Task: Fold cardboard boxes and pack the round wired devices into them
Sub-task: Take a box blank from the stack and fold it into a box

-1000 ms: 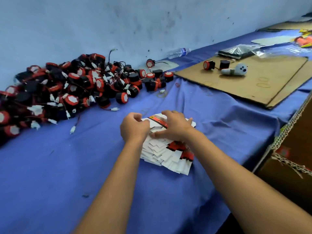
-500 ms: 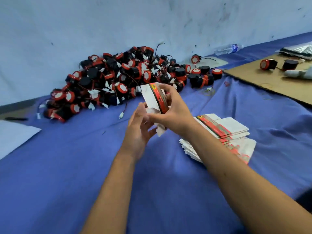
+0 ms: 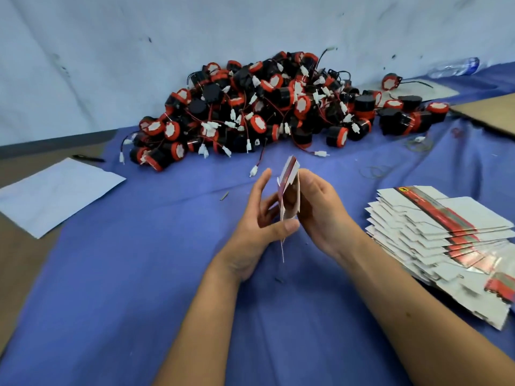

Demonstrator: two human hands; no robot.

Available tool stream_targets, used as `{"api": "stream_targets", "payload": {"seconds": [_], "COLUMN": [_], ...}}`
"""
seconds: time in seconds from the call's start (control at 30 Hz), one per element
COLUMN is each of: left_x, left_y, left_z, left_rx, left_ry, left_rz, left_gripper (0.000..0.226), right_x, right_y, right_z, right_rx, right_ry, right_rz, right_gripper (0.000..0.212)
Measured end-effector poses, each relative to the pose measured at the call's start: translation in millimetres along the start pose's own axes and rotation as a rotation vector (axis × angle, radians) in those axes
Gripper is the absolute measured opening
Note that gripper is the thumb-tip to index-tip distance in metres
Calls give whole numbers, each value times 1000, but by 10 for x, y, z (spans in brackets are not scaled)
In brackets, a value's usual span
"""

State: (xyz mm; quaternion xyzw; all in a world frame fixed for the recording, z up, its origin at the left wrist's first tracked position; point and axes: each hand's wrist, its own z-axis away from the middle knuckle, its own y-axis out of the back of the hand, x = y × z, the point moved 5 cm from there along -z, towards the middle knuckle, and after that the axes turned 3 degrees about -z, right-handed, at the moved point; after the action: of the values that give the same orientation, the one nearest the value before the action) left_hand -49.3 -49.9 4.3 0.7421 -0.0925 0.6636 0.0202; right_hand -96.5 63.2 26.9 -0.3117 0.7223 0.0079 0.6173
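A flat white and red box blank (image 3: 288, 190) stands on edge between my two hands above the blue cloth. My left hand (image 3: 263, 218) holds it from the left, thumb under its lower end and fingers against its side. My right hand (image 3: 320, 210) grips it from the right. A stack of flat box blanks (image 3: 434, 235), white with red stripes, lies on the cloth to the right. Behind the hands lies a big pile of round black and red wired devices (image 3: 267, 112) with white connectors.
A white sheet (image 3: 53, 190) lies at the left with a black pen (image 3: 89, 158) behind it. A brown cardboard sheet (image 3: 493, 112) is at the far right, a plastic bottle (image 3: 454, 67) by the wall. The blue cloth (image 3: 139, 274) covers the table.
Both hands took one blank off the stack, lifted it and turned it edge-on between them. The view swung left, so the stack now lies to the right.
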Motion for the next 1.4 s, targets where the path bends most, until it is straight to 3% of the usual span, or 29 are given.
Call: {"api": "stream_targets", "payload": {"seconds": [0.07,0.2,0.3,0.4,0.47,0.57,0.6,0.73,0.87,1.0,1.07,1.17,1.23,1.37,1.4], "left_x": [18,89,106,173,159,86,77,103,117,158,182,187,178,165,171], "left_y": [48,92,-19,-2,51,96,105,122,90,3,-66,-56,-7,7,5], "left_z": [15,45,74,54,30,-2,-5,11,-19,-27,6,73,101,131,132], "left_rx": [38,50,-50,20,137,246,244,299,264,117,-2,-183,-204,-133,-103], "left_ry": [-1,14,44,23,29,57,53,21,20,14,29,26,47,99,104], "left_rz": [112,223,254,469,517,533,524,482,401,251,262,336,337,253,241], "left_gripper": [97,95,108,118,105,50,41,31,21,46,77,119,122,114,111], "right_x": [-13,-54,-94,-136,-88,43,79,90,102,48,17,-24,-27,-10,-8], "right_y": [18,-34,-68,-105,-125,-187,-211,-216,-182,-129,-117,-124,-160,-216,-219], "right_z": [1,14,30,52,72,102,108,108,106,104,104,113,132,179,177], "right_rx": [8,-18,-35,-70,-90,-187,-235,-292,-175,-105,-160,-180,-205,-296,-293], "right_ry": [12,9,19,28,2,-59,-73,-66,-24,50,32,1,-20,-34,-35], "right_rz": [62,155,149,136,143,203,222,270,317,227,170,85,91,118,118], "right_gripper": [65,40,33,31,28,29,35,78,85,68,66,88,101,61,65]}}
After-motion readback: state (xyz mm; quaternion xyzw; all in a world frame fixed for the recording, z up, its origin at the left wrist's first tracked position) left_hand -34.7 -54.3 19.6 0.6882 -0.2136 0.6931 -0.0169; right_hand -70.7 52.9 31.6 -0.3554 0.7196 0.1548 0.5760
